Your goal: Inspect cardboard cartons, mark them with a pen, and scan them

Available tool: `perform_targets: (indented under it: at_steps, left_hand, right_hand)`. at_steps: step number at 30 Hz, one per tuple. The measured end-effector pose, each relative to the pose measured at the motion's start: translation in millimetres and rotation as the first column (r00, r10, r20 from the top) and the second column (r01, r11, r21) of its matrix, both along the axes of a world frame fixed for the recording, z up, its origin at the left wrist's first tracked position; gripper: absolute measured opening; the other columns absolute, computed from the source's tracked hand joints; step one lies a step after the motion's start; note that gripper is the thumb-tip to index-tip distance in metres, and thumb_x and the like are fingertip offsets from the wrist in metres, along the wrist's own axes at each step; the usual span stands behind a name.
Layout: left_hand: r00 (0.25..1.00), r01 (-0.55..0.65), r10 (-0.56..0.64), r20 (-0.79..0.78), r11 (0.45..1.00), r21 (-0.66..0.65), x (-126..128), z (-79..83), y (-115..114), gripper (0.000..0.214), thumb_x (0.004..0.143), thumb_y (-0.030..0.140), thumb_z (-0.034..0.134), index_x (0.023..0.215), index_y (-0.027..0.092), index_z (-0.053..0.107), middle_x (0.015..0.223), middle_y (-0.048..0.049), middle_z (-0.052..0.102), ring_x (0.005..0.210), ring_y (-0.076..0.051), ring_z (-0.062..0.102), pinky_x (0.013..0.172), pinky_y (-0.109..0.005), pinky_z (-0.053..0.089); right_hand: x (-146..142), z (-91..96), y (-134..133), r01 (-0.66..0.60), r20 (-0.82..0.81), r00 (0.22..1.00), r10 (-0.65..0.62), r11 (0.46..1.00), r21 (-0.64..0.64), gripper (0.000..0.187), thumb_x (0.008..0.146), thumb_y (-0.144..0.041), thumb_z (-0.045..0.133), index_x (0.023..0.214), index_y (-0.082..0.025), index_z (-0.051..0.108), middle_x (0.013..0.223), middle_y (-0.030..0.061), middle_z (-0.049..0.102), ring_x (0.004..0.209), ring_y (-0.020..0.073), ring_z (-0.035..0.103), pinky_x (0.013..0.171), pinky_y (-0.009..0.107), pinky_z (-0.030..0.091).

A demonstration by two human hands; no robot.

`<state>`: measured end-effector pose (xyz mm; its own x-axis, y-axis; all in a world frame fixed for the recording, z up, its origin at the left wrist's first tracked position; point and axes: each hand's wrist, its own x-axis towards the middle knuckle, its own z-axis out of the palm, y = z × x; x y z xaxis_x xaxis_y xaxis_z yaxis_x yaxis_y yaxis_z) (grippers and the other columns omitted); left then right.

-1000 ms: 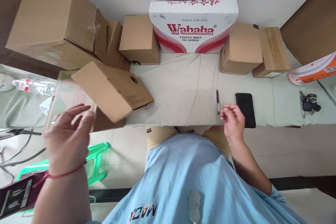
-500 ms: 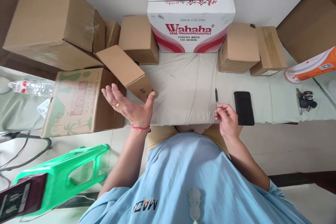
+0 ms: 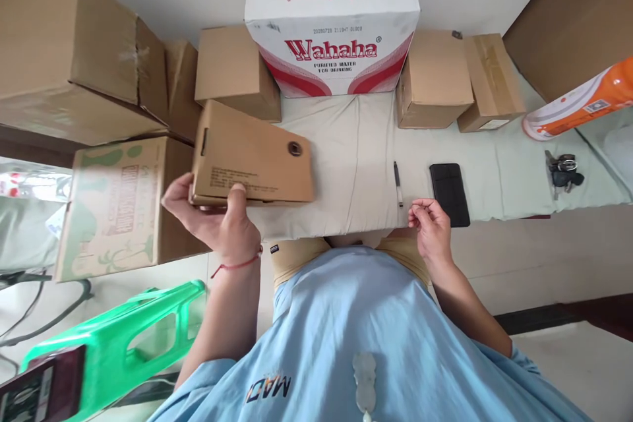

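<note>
Left hand point(image 3: 230, 231) in firm grip on cardboard box point(image 3: 252, 155), right hand point(image 3: 431, 231) loosely closed beside phone point(image 3: 450, 191)

Matt small box point(image 3: 262, 161), wrinkled table cover point(image 3: 341, 165)
Toward the left of the cover's front edge, the small box is matt brown cardboard. By the back edge, the white carton point(image 3: 331, 33) looks smooth and printed. The cover is creased, matt cloth. Toward the right, the phone point(image 3: 450, 192) has a smooth black face, the keys point(image 3: 566, 171) some shiny metal. Below the front edge, the stool point(image 3: 116, 336) is glossy plastic.
</note>
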<state>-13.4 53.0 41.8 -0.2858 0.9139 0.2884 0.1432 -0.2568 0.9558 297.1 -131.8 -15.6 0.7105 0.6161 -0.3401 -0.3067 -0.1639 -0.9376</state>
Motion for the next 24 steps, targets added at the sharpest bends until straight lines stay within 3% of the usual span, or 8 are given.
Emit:
perform_targets:
  at_steps: [2, 5, 9, 13, 17, 20, 22, 24]
  left_hand:
    - [0.964, 0.049, -0.022, 0.265, 0.994, -0.098, 10, -7.3, -18, 0.046, 0.085, 0.031, 0.088, 0.117, 0.030, 0.054, 0.127, -0.0014, 0.065, 0.121, -0.024, 0.067, 0.100, -0.039, 0.061]
    - [0.889, 0.119, 0.040, 0.456, 0.942, -0.315, 25, -25.5, -40, 0.048, 0.075, 0.037, 0.094, 0.103, 0.027, 0.056, 0.112, 0.0005, 0.070, 0.099, -0.019, 0.070, 0.074, -0.026, 0.059]
    - [0.896, 0.165, 0.099, 0.432, 0.830, -0.533, 29, -47.7, -60, 0.059, 0.066, 0.043, 0.101, 0.105, 0.027, 0.059, 0.102, 0.0010, 0.069, 0.083, -0.015, 0.066, 0.059, -0.021, 0.049]
    - [0.916, 0.223, 0.027, 0.400, 0.794, -0.566, 24, -49.8, -66, 0.067, 0.062, 0.050, 0.104, 0.109, 0.025, 0.063, 0.100, -0.0002, 0.068, 0.079, -0.014, 0.064, 0.057, -0.022, 0.048]
    - [0.940, 0.245, -0.114, 0.321, 0.881, -0.404, 22, -32.4, -66, 0.065, 0.066, 0.049, 0.105, 0.111, 0.024, 0.066, 0.111, -0.0034, 0.070, 0.093, -0.017, 0.069, 0.076, -0.027, 0.057]
    - [0.964, 0.262, -0.254, 0.073, 0.955, -0.141, 23, -13.1, -70, 0.060, 0.074, 0.047, 0.101, 0.118, 0.026, 0.065, 0.131, -0.0088, 0.067, 0.126, -0.027, 0.068, 0.107, -0.042, 0.058]
    - [0.941, 0.311, -0.302, -0.151, 0.949, 0.039, 23, -1.0, -72, 0.060, 0.076, 0.046, 0.099, 0.122, 0.028, 0.066, 0.138, -0.0112, 0.063, 0.137, -0.033, 0.063, 0.117, -0.052, 0.053]
    - [0.882, 0.407, -0.337, -0.330, 0.897, 0.171, 24, 7.7, -74, 0.059, 0.077, 0.042, 0.098, 0.126, 0.031, 0.067, 0.142, -0.0125, 0.061, 0.136, -0.035, 0.062, 0.116, -0.057, 0.053]
  right_hand:
    - [-2, 0.7, 5, -0.044, -0.008, 0.999, 0.044, 0.999, 0.002, 0.029, 0.076, -0.044, 0.086, 0.090, -0.023, 0.072, 0.073, -0.0019, 0.068, 0.065, 0.0117, 0.060, 0.056, 0.023, 0.050]
    - [-11, 4.6, 12, -0.169, -0.033, 0.985, 0.169, 0.986, 0.002, 0.035, 0.078, -0.052, 0.088, 0.096, -0.023, 0.077, 0.081, 0.0024, 0.073, 0.076, 0.0166, 0.068, 0.058, 0.026, 0.056]
    - [-25, 9.8, 16, -0.436, -0.104, 0.896, 0.432, 0.900, -0.016, 0.054, 0.081, -0.072, 0.085, 0.108, -0.026, 0.080, 0.102, 0.0080, 0.080, 0.099, 0.0245, 0.074, 0.068, 0.032, 0.065]
    - [-34, 11.1, 13, -0.519, -0.150, 0.847, 0.509, 0.854, -0.033, 0.061, 0.080, -0.079, 0.085, 0.113, -0.028, 0.081, 0.111, 0.0083, 0.080, 0.109, 0.0264, 0.073, 0.075, 0.034, 0.068]
    - [-35, 12.4, 12, -0.501, -0.206, 0.850, 0.486, 0.865, -0.024, 0.056, 0.078, -0.075, 0.089, 0.107, -0.027, 0.081, 0.107, 0.0062, 0.080, 0.104, 0.0240, 0.073, 0.078, 0.034, 0.068]
    - [-35, 14.2, 13, -0.473, -0.247, 0.849, 0.467, 0.880, 0.040, 0.055, 0.076, -0.070, 0.092, 0.106, -0.026, 0.082, 0.110, 0.0061, 0.081, 0.104, 0.0235, 0.075, 0.083, 0.036, 0.069]
    - [-35, 14.7, 15, -0.444, -0.270, 0.851, 0.451, 0.891, 0.090, 0.054, 0.076, -0.067, 0.093, 0.109, -0.026, 0.081, 0.112, 0.0070, 0.081, 0.106, 0.0246, 0.075, 0.087, 0.040, 0.069]
    - [-35, 14.3, 15, -0.421, -0.281, 0.853, 0.439, 0.898, 0.125, 0.052, 0.078, -0.063, 0.092, 0.112, -0.026, 0.080, 0.116, 0.0084, 0.080, 0.110, 0.0269, 0.076, 0.092, 0.044, 0.069]
